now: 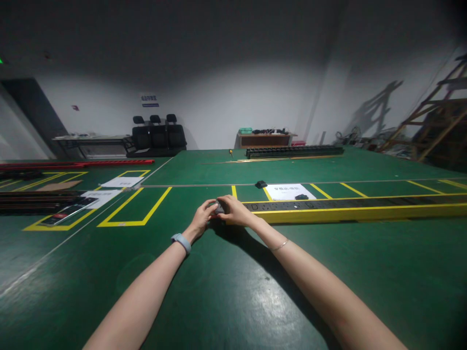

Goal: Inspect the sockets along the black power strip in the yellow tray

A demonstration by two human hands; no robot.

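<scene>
A long yellow bar with a black top (328, 212) lies across the green surface, running from my hands to the right edge. At its left end my left hand (201, 216) and my right hand (233, 211) meet around a small dark piece (219, 207). Fingers of both hands are closed on that piece, which they partly cover. It sits at the end of the bar; whether it is joined to it cannot be made out. Behind the bar lies a white printed sheet (288, 191) with small black parts (301, 197) on it. Another black part (261, 184) rests beside the sheet.
Yellow tape outlines (146, 223) mark the green surface (204, 291). At the left are dark bars (32, 201), a phone-like flat object (69, 211) and white sheets (105, 198). Farther back lies a black slatted bar (294, 151). Black seats (159, 137) stand by the wall.
</scene>
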